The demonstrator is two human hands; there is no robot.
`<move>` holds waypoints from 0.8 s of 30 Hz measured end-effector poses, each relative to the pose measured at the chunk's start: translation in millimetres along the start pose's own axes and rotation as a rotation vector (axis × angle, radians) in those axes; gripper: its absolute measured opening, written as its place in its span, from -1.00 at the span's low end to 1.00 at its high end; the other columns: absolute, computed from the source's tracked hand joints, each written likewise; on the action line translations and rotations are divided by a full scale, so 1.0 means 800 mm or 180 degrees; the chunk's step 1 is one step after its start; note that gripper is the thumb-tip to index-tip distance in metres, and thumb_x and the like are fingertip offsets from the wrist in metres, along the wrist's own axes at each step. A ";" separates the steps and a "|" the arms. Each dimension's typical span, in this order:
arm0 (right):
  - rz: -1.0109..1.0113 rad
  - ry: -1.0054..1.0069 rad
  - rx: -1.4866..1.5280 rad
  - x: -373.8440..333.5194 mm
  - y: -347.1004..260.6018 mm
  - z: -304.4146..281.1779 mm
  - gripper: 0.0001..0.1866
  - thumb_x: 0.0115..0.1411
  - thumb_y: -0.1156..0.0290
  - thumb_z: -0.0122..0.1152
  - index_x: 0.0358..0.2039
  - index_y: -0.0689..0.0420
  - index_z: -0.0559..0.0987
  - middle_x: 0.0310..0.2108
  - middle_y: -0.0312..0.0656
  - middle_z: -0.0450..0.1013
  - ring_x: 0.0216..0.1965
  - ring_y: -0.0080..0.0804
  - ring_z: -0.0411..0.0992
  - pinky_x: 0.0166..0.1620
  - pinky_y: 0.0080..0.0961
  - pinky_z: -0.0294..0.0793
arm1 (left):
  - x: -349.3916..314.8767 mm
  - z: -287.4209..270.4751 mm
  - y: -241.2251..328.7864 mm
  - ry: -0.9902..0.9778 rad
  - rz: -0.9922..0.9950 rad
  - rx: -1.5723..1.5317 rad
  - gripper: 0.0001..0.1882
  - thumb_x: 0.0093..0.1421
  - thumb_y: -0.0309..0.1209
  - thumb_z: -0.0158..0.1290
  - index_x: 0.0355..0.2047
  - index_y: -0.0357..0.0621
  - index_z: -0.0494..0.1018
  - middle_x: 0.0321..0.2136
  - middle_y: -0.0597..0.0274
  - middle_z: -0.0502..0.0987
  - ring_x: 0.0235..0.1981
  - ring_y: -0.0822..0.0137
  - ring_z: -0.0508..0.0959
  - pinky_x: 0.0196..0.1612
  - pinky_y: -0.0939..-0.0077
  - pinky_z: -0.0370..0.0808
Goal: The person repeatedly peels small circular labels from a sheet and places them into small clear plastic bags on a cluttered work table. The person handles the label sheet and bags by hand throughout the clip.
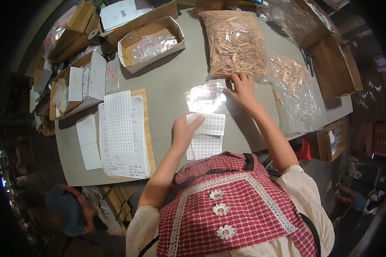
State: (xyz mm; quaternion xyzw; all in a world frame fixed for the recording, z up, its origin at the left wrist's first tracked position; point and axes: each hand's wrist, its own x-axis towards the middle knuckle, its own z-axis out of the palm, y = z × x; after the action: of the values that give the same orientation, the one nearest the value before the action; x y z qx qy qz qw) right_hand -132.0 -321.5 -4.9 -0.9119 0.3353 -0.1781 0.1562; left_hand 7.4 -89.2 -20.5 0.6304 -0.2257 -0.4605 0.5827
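My left hand [184,132] pinches a white sheet of small round stickers [214,123], its thumb lying on top. Part of that sheet overlaps another white sticker sheet [206,147] close to my apron. Just beyond them lie shiny clear zip bags [203,97] with red lines along the edges. My right hand [243,91] is at the right end of these bags, thumb and fingers closed at their edge. Glare hides how many bags there are. Behind my right hand rests a large clear bag of wooden dowels [235,43].
An opened plastic bag with loose dowels [289,75] lies at the right. Left are papers on a board [137,165], a sticker sheet [119,124] on top, another sheet [88,143] beside. Boxes of small bags [152,45] stand at the back; a cardboard box [334,68] is right.
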 end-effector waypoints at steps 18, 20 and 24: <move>0.0963 -0.0658 0.3546 0.222 -0.136 0.052 -0.81 0.33 0.35 0.28 -0.14 0.17 0.56 -0.37 -0.24 0.60 -0.51 -0.56 0.52 -0.51 -0.61 0.38 | -0.012 -0.073 0.037 0.0819 -0.0158 -0.0511 -0.66 0.29 -0.33 0.26 -0.07 -0.39 0.62 -0.21 0.11 0.70 -0.21 0.40 0.64 -0.11 0.50 0.55; 0.0595 -0.0496 0.2927 0.211 -0.131 0.044 -0.78 0.33 0.36 0.25 -0.08 0.16 0.56 -0.32 -0.21 0.62 -0.48 -0.55 0.55 -0.50 -0.58 0.41 | -0.009 -0.090 0.034 0.0993 -0.0112 -0.0483 -0.66 0.29 -0.33 0.26 -0.07 -0.38 0.62 -0.20 0.13 0.70 -0.20 0.40 0.64 -0.10 0.51 0.55; -0.0242 -0.0203 0.0402 0.108 -0.091 0.008 -0.63 0.32 0.14 0.27 -0.13 0.21 0.50 -0.35 -0.04 0.61 -0.44 -0.14 0.59 -0.39 -0.22 0.53 | -0.012 -0.099 0.021 0.1001 -0.0089 -0.0530 -0.70 0.30 -0.38 0.24 -0.08 -0.39 0.62 -0.20 0.18 0.70 -0.21 0.42 0.64 -0.08 0.53 0.54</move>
State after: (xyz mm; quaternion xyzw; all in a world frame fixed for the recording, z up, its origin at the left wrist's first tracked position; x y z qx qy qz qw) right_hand -27.3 -325.5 37.8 -0.9175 0.2834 -0.1756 0.2171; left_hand 74.0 -42.8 -9.8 0.6474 -0.0841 -0.3814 0.6545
